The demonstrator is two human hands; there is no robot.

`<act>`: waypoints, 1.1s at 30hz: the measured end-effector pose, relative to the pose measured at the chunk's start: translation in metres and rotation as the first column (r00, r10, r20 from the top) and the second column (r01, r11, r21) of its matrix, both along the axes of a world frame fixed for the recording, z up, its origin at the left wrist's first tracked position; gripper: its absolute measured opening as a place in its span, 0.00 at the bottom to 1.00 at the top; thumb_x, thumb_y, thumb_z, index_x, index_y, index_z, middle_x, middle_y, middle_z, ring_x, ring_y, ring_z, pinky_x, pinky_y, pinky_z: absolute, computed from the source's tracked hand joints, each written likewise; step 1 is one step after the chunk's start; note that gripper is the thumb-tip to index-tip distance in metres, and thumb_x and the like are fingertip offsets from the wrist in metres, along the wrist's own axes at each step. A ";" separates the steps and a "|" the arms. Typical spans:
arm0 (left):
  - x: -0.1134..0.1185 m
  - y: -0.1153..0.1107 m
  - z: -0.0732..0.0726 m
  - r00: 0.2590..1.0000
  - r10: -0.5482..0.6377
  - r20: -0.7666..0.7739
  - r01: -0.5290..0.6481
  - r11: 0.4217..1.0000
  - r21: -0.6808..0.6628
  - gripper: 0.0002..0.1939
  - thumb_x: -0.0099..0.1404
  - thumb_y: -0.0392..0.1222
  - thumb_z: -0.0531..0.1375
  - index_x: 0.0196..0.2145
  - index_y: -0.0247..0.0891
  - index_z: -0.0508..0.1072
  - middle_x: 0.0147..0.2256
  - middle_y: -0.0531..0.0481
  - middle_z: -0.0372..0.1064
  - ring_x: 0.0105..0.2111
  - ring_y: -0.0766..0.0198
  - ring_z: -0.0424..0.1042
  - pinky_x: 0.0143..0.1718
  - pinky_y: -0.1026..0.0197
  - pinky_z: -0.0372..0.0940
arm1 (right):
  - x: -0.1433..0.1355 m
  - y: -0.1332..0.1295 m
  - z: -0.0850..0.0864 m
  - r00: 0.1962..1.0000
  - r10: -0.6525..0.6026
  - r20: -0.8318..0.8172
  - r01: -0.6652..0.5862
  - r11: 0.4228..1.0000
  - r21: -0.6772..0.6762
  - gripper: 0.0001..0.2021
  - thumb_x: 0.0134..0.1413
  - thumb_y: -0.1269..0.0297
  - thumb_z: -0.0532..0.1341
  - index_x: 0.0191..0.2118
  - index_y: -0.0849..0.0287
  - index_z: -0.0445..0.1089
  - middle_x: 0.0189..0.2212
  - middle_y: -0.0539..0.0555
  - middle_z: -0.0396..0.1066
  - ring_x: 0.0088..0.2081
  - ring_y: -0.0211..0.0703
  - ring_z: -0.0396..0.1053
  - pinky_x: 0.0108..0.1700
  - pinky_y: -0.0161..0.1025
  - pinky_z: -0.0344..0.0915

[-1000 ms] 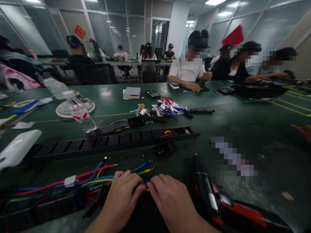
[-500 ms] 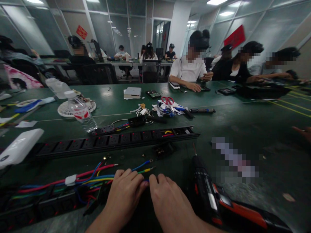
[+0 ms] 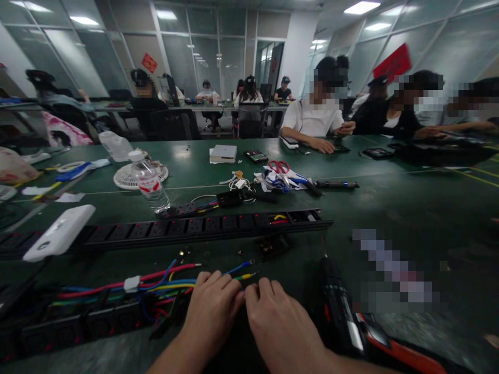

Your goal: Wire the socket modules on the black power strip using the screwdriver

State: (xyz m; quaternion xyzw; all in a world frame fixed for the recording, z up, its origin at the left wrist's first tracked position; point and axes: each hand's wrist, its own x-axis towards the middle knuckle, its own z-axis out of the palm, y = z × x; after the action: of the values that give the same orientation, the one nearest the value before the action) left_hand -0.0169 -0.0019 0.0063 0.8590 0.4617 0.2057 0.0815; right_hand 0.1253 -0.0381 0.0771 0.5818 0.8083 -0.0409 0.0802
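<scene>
Table [image 3: 187,265] beneath glass-walled room

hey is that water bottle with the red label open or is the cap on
Shut: the bottle has its white cap sitting on the neck. How tightly it's screwed down, I cannot tell.

No text reading legibly. Red label [image 3: 149,186] on clear bottle [image 3: 157,200] showing blurred characters; white device [image 3: 60,232] bearing unreadable dark mark; red diamond sign [image 3: 149,63] and red banner [image 3: 392,62] on walls showing nothing readable.
</scene>
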 end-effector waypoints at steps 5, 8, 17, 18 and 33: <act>0.000 0.001 -0.003 1.000 -0.001 -0.019 0.000 0.999 -0.048 0.08 0.67 0.38 0.60 0.29 0.41 0.71 0.29 0.54 0.70 0.32 0.59 0.64 0.36 0.54 0.49 | 0.015 0.012 0.017 0.996 -0.054 -0.071 0.047 0.994 -0.095 0.17 0.55 0.85 0.53 0.45 0.60 0.70 0.42 0.56 0.66 0.43 0.47 0.66 0.46 0.44 0.69; -0.001 0.001 -0.001 1.000 0.011 0.001 -0.011 0.997 -0.072 0.06 0.67 0.41 0.61 0.31 0.42 0.72 0.31 0.55 0.71 0.34 0.58 0.65 0.38 0.53 0.50 | 0.036 0.022 0.021 0.981 -0.184 -0.054 0.179 0.980 -0.092 0.19 0.58 0.85 0.50 0.47 0.61 0.70 0.42 0.56 0.66 0.43 0.46 0.67 0.47 0.45 0.67; -0.005 -0.001 0.000 0.995 0.000 0.099 0.009 0.996 -0.087 0.03 0.67 0.41 0.60 0.39 0.43 0.73 0.36 0.53 0.71 0.38 0.57 0.66 0.45 0.51 0.53 | 0.075 0.032 -0.014 0.961 -0.275 0.007 0.271 0.941 -0.202 0.16 0.59 0.84 0.51 0.44 0.61 0.71 0.38 0.55 0.70 0.40 0.48 0.71 0.40 0.41 0.64; -0.005 -0.001 0.000 0.994 -0.001 0.105 0.011 0.996 -0.087 0.03 0.68 0.41 0.60 0.39 0.43 0.73 0.36 0.52 0.71 0.38 0.57 0.66 0.45 0.51 0.53 | 0.075 0.032 -0.015 0.963 -0.271 0.008 0.266 0.941 -0.211 0.16 0.59 0.84 0.52 0.44 0.61 0.71 0.39 0.55 0.70 0.41 0.48 0.70 0.41 0.41 0.64; -0.006 -0.006 0.003 0.986 -0.019 0.164 0.031 0.997 -0.074 0.06 0.67 0.40 0.59 0.43 0.41 0.71 0.38 0.49 0.72 0.39 0.55 0.67 0.47 0.49 0.56 | 0.076 0.005 0.000 0.957 -0.272 -0.097 0.276 0.961 0.028 0.11 0.66 0.74 0.55 0.48 0.57 0.72 0.43 0.56 0.69 0.44 0.47 0.70 0.46 0.47 0.69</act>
State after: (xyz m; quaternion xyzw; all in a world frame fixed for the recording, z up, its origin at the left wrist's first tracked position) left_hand -0.0234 -0.0074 0.0098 0.8414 0.4501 0.2564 0.1544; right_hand 0.2013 -0.0330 0.0769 0.6873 0.7233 -0.0617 0.0242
